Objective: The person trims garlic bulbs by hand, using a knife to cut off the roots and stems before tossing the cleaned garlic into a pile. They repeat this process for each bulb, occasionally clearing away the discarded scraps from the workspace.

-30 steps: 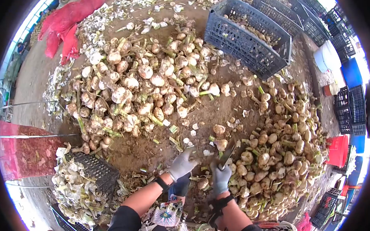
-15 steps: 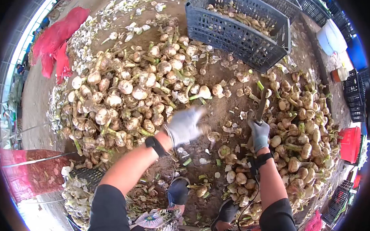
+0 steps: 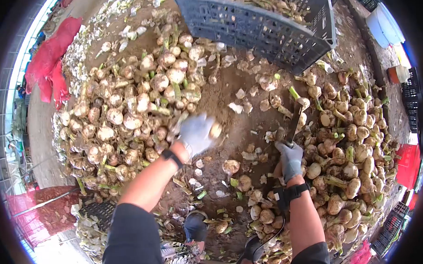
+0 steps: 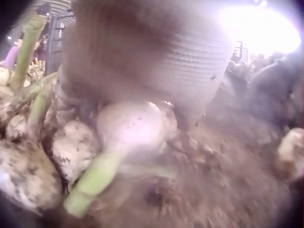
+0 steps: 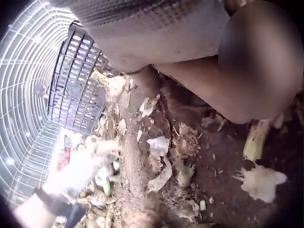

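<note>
My gloved left hand is at the right edge of the left garlic pile, blurred by motion, with a pale bulb at its fingers. In the left wrist view the glove covers the top of a garlic bulb, whose green stem points down; the fingers are mostly hidden. The gloved right hand grips a knife, its dark blade pointing up and away beside the right garlic pile. In the right wrist view, the right glove fills the top.
A dark plastic crate partly filled with stems stands ahead. Pink-red mesh sacks lie at left. Buckets, white and red, line the right side. Loose bulbs and peelings litter the dirt between the piles; my shoe is below.
My left hand has moved forward and left to the left pile. The right hand has moved forward with the knife still in it. The view has shifted, bringing the crate nearer.
</note>
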The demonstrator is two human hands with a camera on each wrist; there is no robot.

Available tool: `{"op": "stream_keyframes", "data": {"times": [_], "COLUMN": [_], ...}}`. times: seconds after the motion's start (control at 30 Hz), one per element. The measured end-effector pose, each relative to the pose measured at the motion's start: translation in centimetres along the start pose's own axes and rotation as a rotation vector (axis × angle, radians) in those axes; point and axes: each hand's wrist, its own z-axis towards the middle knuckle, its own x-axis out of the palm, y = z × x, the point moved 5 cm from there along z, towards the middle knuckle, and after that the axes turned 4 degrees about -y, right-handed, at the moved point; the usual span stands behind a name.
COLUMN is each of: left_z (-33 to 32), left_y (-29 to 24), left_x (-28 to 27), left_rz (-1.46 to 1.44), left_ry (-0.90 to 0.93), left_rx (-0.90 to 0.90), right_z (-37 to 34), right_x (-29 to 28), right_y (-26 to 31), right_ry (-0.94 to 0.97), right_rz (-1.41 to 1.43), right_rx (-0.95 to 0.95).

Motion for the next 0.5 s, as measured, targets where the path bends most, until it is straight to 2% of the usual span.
{"op": "stream_keyframes", "data": {"times": [0.03,0.07,0.1,0.13,0.2,0.23,0.27,0.3,0.33,0.37,0.4,0.47,0.5], "left_z": [-1.8,-3.6,-5.1,-4.9,-0.3,2.3,5.3,7.9,10.0,11.5,12.4,12.7,11.9], "left_y": [-0.6,-0.7,-0.8,-0.8,-0.7,0.1,-0.3,0.5,0.8,0.9,2.3,2.4,1.6], "left_x": [-0.5,1.1,1.1,-0.2,-4.8,-5.9,-8.2,-8.6,-8.2,-7.5,-4.3,-3.4,-4.6], "left_rz": [0.118,0.288,0.348,0.189,-0.081,-0.282,-0.355,-0.283,-0.086,0.082,0.18,0.181,0.011], "left_ry": [0.306,0.592,0.896,1.131,0.714,0.437,0.32,-0.025,-0.08,0.168,0.109,-0.008,0.031], "left_rx": [0.033,0.114,0.281,0.305,0.138,0.034,-0.105,-0.03,-0.019,-0.173,-0.123,-0.058,-0.084], "right_z": [0.2,0.2,0.2,0.2,0.3,0.4,0.4,0.2,0.1,0.1,0.1,0.0,-0.1], "right_x": [-0.2,-0.5,-0.5,-0.4,-0.4,-0.4,-0.4,-0.4,-0.5,-0.5,-0.5,-0.5,-0.5], "right_y": [-0.2,-0.5,-0.8,-1.0,-1.0,-1.0,-0.9,-0.8,-0.7,-0.5,-0.3,-0.3,-0.3], "right_ry": [-0.021,-0.046,-0.053,-0.046,-0.04,-0.038,-0.041,-0.04,-0.039,-0.055,-0.057,-0.044,-0.048], "right_rz": [-0.048,-0.098,-0.085,-0.114,-0.184,-0.21,-0.212,-0.193,-0.177,-0.227,-0.231,-0.23,-0.226], "right_rx": [-0.018,-0.03,-0.026,-0.049,-0.103,-0.102,-0.108,-0.099,-0.094,-0.085,-0.095,-0.078,-0.091]}}
